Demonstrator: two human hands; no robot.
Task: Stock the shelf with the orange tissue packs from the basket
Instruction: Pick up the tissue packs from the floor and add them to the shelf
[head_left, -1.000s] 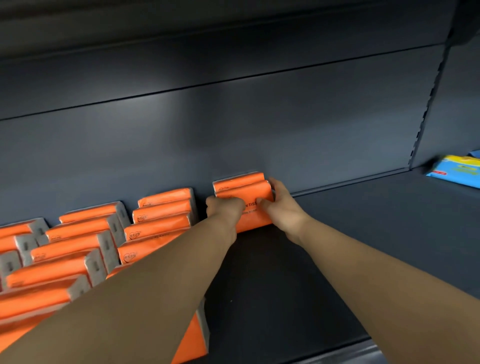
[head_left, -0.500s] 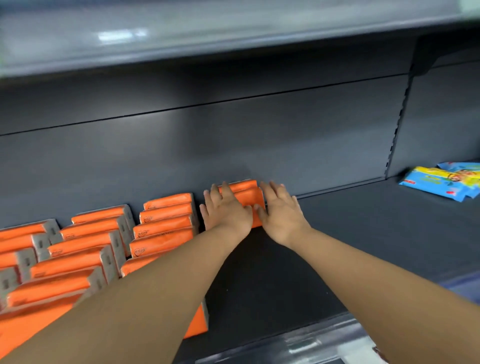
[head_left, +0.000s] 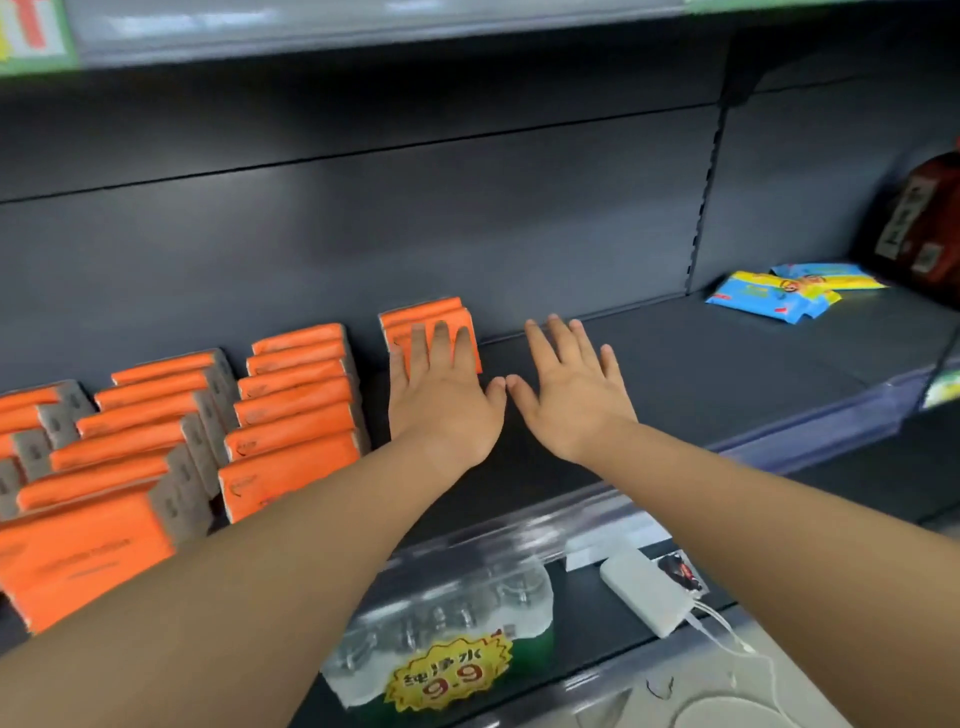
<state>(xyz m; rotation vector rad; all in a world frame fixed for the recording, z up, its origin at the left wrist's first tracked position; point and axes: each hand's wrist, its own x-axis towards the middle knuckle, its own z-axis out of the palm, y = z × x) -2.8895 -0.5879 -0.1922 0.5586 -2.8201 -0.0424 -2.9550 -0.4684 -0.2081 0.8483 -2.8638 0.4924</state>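
Tissue packs (head_left: 427, 318) under left hand (head_left: 441, 395)

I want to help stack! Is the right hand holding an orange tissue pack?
No, the right hand is open and flat above the bare shelf, beside the orange tissue packs.

— What is seen on the far right?

— Blue-and-yellow packets (head_left: 769, 296) are laid flat, with a red, labelled item (head_left: 930, 228) just behind them; its kind cannot be told.

— And on the lower level?

— A wrapped pack of water bottles (head_left: 447, 608) is placed there, with a yellow price tag (head_left: 452, 675) marked 9.9 stuck on its front. To its right a white power bank (head_left: 647, 590) is set down, and a white cable (head_left: 727, 631) is plugged into it.

— Anything up top?

— A green-edged sign (head_left: 31, 36) is fixed at the upper left corner, blurred.
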